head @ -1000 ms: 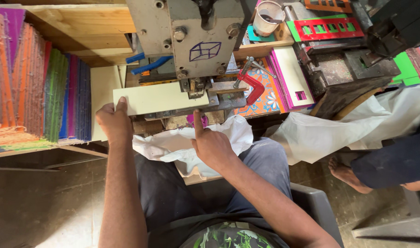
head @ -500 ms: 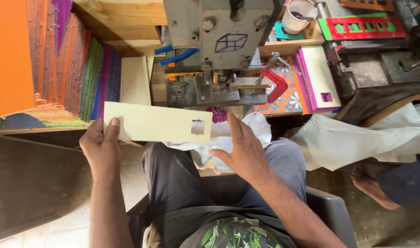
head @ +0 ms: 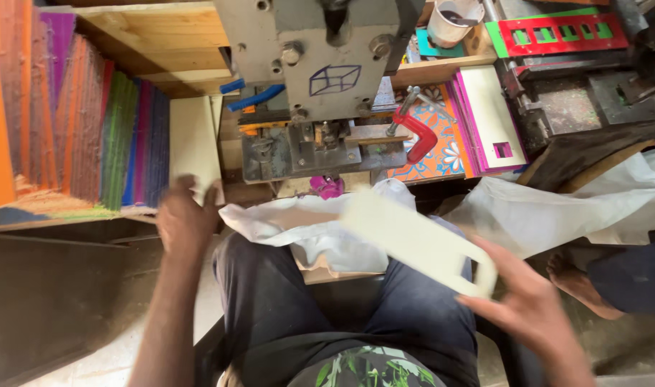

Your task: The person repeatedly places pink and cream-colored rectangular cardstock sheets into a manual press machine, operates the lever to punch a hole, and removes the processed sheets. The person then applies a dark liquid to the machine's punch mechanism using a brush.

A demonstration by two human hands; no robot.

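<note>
At the far left, the stack of coloured sheets (head: 91, 122) stands on edge on its wooden shelf (head: 155, 32), as it did a moment ago. Beside it a cream sheet (head: 193, 140) leans upright.

Your left hand (head: 185, 218) has let go of the card. Half a second ago it pinched the card's left end; now it is blurred, fingers loosely apart, holding nothing, just below that leaning cream sheet.

In the middle, the grey punch press (head: 320, 79) has nothing under its head. A second ago the card lay in its slot; it is out now, so by my reading the punching of this piece is done. The white cloth (head: 299, 226) lies across your lap, in front of the press.

The cream card (head: 413, 240) has swung to the right and tilted, crossing above your right thigh. Its punched slot shows at the end nearest your right hand (head: 528, 315). That hand grips the card at that slotted end, though blur hides how the fingers close.

Further right, a punched cream sheet (head: 489, 118) lies on the worktop (head: 442, 72) beside the red clamp (head: 421, 136). Another person's foot (head: 578, 283) rests on the floor.
</note>
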